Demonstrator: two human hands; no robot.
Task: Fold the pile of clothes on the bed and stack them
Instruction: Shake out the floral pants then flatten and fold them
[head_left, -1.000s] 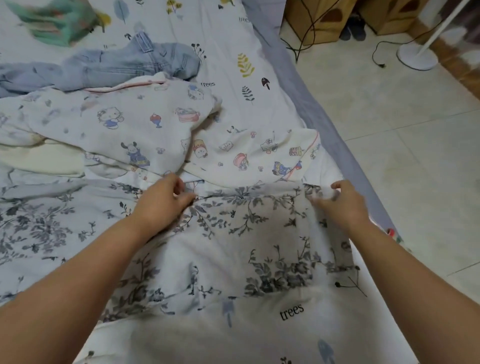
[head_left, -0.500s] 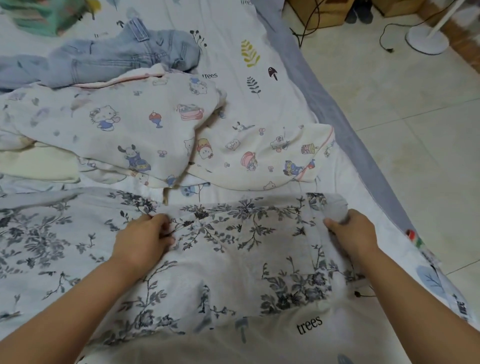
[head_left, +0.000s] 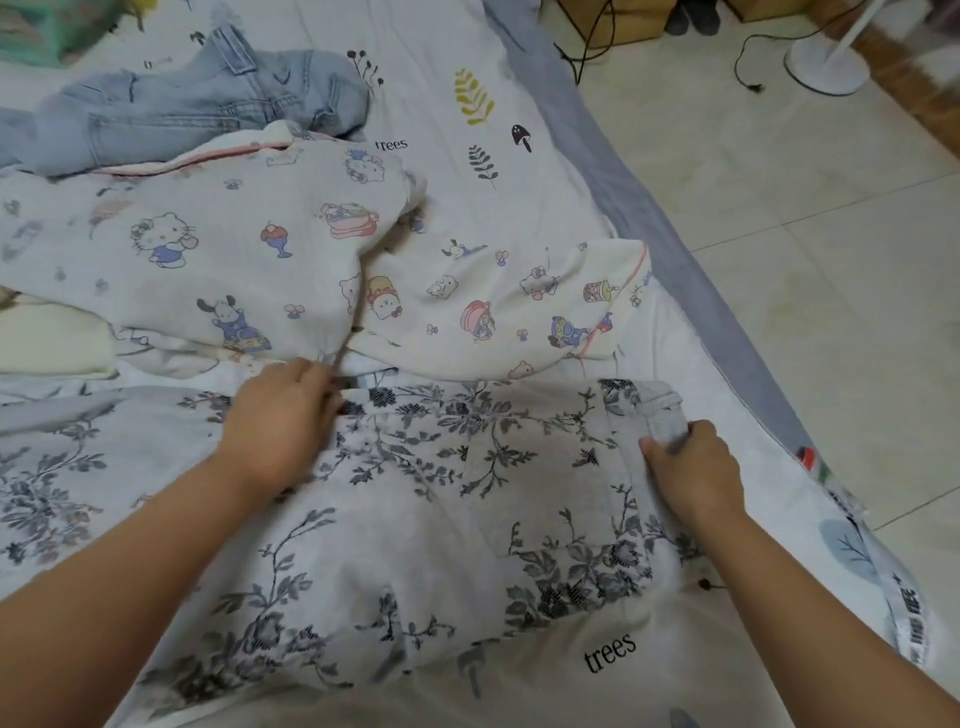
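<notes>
I have the floral garment (head_left: 457, 499) spread across the near part of the bed (head_left: 519, 93), its far hem now lying a little nearer to me than half a second ago, clear of the cartoon-print garment (head_left: 291, 260) it was crowding 1 second back. My right hand (head_left: 693, 470) has changed most: its grip was only reaching for the corner by the bed's right edge, and now the fingers are curled round the bunched grey hem there. My left hand (head_left: 283, 421) lies on the far hem near its middle, fingers bent down over the edge; whether that grip actually pinches the cloth I cannot tell, since the fingertips are hidden and blurred.

I judge this means the piece is pulled straight and ready for its first fold, so the folding of this 1 item is only beginning. The cartoon-print garment lies just beyond my hands, unfolded, and the light denim jeans (head_left: 208, 104) are crumpled behind it toward the far edge. No folded stack shows yet, so most of the work remains.
</notes>
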